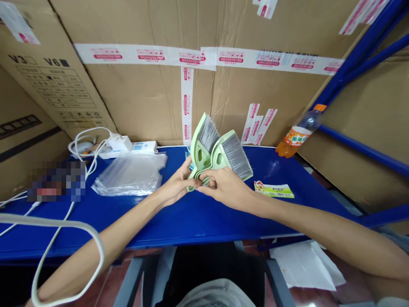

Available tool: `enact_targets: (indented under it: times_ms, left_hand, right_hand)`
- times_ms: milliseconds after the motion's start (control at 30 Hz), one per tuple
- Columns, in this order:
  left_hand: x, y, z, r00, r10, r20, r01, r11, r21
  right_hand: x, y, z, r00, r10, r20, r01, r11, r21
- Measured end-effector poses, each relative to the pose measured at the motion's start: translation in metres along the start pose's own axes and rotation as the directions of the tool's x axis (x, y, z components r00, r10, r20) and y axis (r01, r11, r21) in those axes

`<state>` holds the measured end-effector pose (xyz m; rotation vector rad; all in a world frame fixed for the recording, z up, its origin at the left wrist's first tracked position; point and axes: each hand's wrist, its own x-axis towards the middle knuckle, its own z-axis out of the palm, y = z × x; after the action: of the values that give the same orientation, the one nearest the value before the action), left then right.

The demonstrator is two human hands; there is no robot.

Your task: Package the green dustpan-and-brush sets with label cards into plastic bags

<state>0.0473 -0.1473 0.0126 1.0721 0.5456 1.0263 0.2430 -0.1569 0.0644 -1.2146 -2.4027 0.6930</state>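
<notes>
Left hand (177,183) and right hand (225,185) closed; green brushes (206,160) gripped by both at the handles, bristles (237,155) upward, above blue table (191,226). Clear bags (129,172) laid left; card (275,190) and orange-capped bottle (298,134) seen right.

Pale green brushes (225,157), grey bristles (237,155)

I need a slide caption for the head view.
Left hand and right hand hold two green, gray-bristled brushes above a blue table.

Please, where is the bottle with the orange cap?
In the head view, the bottle is at the right, on the blue table, beyond the yellow-green card and beside the blue metal frame.
</notes>
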Motion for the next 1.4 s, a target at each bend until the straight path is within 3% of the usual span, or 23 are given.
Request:
enact_targets:
  times_ms: [200, 400, 533, 733, 1400]
  left_hand:
    - [0.002, 0.000, -0.006, 1.000, -0.020, -0.017, 0.019, 0.999, -0.048]
    - [0.005, -0.001, -0.009, 0.998, -0.057, -0.031, 0.051, 0.986, -0.159]
    - [0.007, -0.003, -0.008, 0.997, -0.064, -0.051, 0.056, 0.987, -0.148]
    - [0.006, -0.006, -0.007, 0.998, -0.039, -0.050, 0.032, 0.991, -0.132]
    - [0.004, -0.005, -0.001, 0.998, 0.018, -0.068, -0.025, 0.995, -0.102]
  right_hand:
    - [0.006, 0.012, 0.004, 0.992, 0.115, 0.059, -0.128, 0.942, 0.310]
    - [0.009, 0.021, 0.006, 0.994, 0.112, 0.014, -0.105, 0.864, 0.493]
    - [0.006, 0.019, 0.004, 0.996, 0.076, 0.041, -0.086, 0.895, 0.438]
    - [0.002, 0.015, 0.004, 0.992, 0.119, 0.029, -0.122, 0.928, 0.352]
    - [0.003, 0.022, 0.004, 0.998, 0.062, 0.027, -0.068, 0.923, 0.378]
